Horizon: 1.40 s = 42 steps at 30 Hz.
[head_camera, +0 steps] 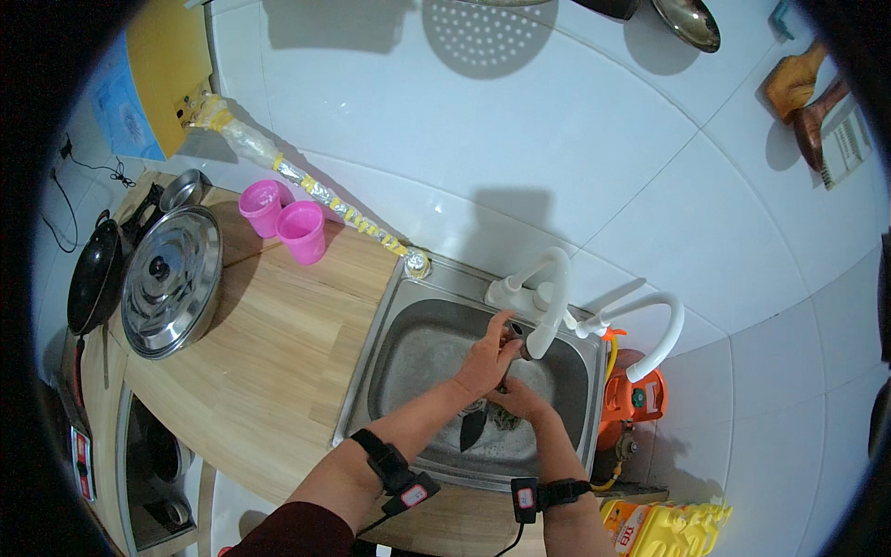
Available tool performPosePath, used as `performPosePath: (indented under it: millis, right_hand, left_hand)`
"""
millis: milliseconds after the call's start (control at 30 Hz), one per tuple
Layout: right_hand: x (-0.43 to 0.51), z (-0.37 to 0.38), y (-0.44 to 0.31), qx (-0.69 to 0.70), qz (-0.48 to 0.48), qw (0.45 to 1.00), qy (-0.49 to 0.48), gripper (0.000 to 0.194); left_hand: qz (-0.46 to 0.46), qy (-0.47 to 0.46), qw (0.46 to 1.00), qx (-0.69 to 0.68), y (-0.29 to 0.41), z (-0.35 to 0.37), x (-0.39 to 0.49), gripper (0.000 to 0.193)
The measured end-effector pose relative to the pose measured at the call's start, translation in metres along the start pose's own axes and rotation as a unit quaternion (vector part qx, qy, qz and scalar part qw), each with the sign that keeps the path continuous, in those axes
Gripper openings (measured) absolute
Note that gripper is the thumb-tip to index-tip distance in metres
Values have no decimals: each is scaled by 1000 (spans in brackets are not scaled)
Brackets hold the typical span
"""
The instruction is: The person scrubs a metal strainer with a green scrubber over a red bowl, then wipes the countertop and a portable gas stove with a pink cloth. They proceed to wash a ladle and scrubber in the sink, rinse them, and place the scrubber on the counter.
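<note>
Both my hands are over a stainless steel sink (431,348). My left hand (485,361) is closed around a dark, elongated item (516,331) just beside the spout of the white faucet (557,299). What this item is cannot be made out, since fingers cover much of it. Lower down, my right hand (525,402) is curled close to the item's lower end; its grip is partly hidden. A black, pointed, blade-like piece (473,429) shows below the right fingers, near the drain (476,407). Dark greenish scraps (504,418) lie on the sink bottom beside it.
Left on the wooden counter (299,327) are two pink cups (301,233), a lidded steel pot (170,278) and a black wok (95,278). A second white spout (668,327) curves over an orange gas cylinder (630,397). Yellow jugs (661,529) stand lower right.
</note>
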State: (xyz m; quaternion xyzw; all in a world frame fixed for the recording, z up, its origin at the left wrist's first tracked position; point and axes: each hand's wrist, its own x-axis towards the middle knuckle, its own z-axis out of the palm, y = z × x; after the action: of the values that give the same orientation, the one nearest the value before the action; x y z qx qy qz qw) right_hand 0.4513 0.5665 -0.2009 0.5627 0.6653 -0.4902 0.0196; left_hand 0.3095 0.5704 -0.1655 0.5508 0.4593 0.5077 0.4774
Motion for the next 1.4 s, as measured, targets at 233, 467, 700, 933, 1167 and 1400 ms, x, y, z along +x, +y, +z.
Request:
performPosePath:
  millis: [233, 467, 700, 933, 1167, 1400]
  right_hand:
    - [6, 0, 2, 115, -50, 989, 72, 40]
    - [14, 0, 9, 105, -140, 977, 118, 41]
    - [18, -4, -3, 196, -114, 961, 158, 36]
    - [-5, -20, -41, 321, -91, 939, 83, 25]
    - [13, -18, -25, 358, -144, 913, 130, 19]
    - [13, -40, -35, 388, -202, 899, 28, 27]
  left_hand:
    - [3, -40, 999, 10, -14, 14, 3, 32]
    - [27, -22, 998, 56, -14, 14, 12, 30]
    - [-43, -43, 997, -36, -37, 8, 11, 27]
    - [-188, -115, 945, -243, -43, 0, -10, 51]
    - [-177, -167, 966, -83, -83, -10, -20, 43]
    - [-179, -227, 953, 95, -139, -31, -56, 34]
